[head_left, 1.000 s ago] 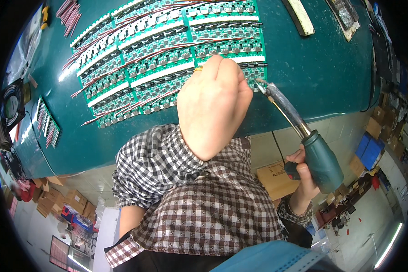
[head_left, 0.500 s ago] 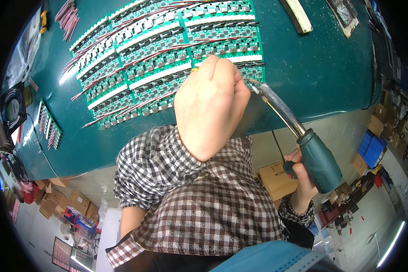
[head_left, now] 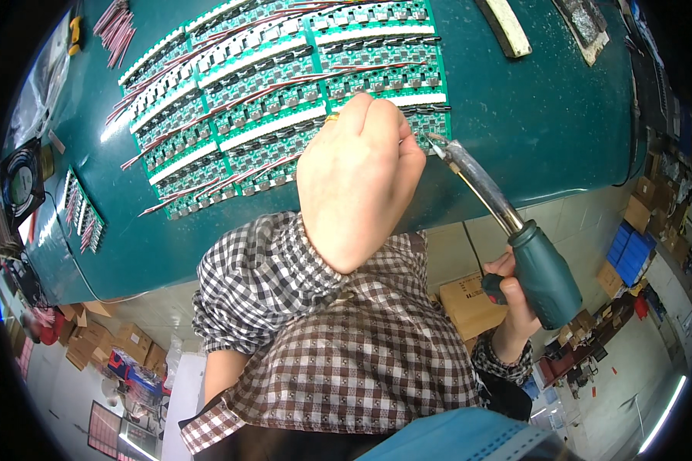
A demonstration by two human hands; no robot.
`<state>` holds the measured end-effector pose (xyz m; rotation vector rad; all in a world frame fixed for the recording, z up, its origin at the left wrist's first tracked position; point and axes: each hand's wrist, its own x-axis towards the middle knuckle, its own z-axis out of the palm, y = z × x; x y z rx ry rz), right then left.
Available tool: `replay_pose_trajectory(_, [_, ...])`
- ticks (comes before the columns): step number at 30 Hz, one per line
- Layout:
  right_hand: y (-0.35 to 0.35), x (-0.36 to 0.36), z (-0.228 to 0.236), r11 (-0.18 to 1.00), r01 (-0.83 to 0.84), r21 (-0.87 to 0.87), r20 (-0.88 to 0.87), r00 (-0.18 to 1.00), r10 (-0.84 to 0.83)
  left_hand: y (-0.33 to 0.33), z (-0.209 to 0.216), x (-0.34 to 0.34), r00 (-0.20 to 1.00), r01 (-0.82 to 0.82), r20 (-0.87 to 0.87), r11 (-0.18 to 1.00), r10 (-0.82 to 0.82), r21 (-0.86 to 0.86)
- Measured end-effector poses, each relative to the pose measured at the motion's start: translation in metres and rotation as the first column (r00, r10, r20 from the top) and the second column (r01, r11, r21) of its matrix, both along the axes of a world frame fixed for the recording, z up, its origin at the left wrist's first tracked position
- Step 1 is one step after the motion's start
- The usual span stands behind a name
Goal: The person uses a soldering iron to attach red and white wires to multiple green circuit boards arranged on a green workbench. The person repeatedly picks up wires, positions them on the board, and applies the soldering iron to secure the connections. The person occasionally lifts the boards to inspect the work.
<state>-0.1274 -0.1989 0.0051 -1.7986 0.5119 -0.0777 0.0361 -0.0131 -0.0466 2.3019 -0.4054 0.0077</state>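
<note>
A soldering gun (head_left: 547, 273) with a dark green handle and long metal barrel is gripped by my right hand (head_left: 517, 306), fingers wrapped about its trigger handle. The tip reaches up and left to the near right corner of the green circuit boards (head_left: 273, 142), close to my left hand's fingertips. My left hand (head_left: 359, 180) is closed over that corner, back of the hand upward, with thumb and fingers pinched. Whatever they pinch is hidden. Red, white and dark wires (head_left: 265, 94) lie in bunches across the board rows.
On the green table (head_left: 530, 131), a wire bundle (head_left: 115, 32) and yellow-handled tool (head_left: 74, 37) lie far left. A small board with wires (head_left: 83, 213) and a black fan (head_left: 23, 181) are at left. A pale strip (head_left: 506, 29) and a soldering-stained pad (head_left: 584, 27) lie far right.
The soldering gun and my right hand have shifted slightly right, drawing the tip a little away from my left fingertips. My left hand stays almost in place.
</note>
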Motion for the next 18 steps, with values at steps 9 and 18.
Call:
replay_pose_trajectory(9, [0.0025,-0.0039,-0.0011,0.999,0.041,0.029,-0.006,0.999,-0.041,0.0001,-0.0013,0.0006,1.0,-0.002,0.012,1.0,0.002,-0.01])
replay_pose_trajectory(18, [-0.0014,-0.0087,-0.0031,1.0,-0.011,-0.017,-0.085,0.996,0.01,0.0006,-0.0005,0.0008,1.0,0.007,0.012,1.0,-0.007,-0.012])
